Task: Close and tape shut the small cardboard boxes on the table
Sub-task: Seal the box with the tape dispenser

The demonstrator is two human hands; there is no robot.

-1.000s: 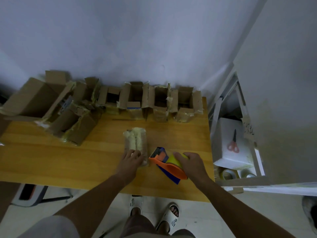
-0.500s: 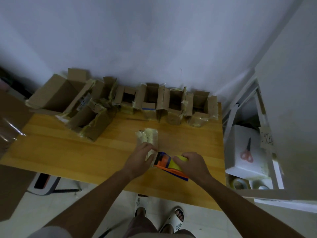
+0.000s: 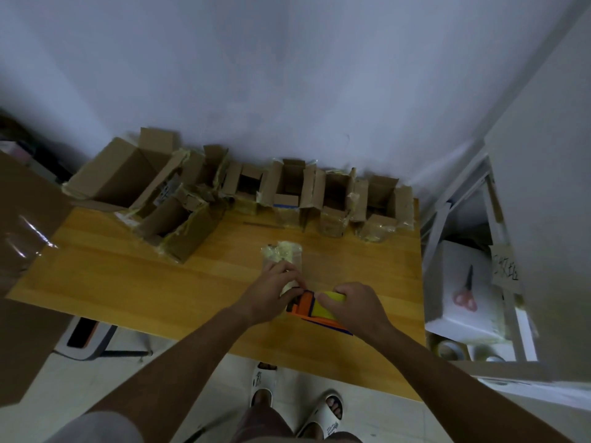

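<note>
A: Right, I see the small box lying mid-bench, its long axis running away from me, wrapped in tape.

B: And the hands?

A: My left hand grips its near end; my right hand holds the tape dispenser, touching that same end. Open boxes line the wall.
</note>
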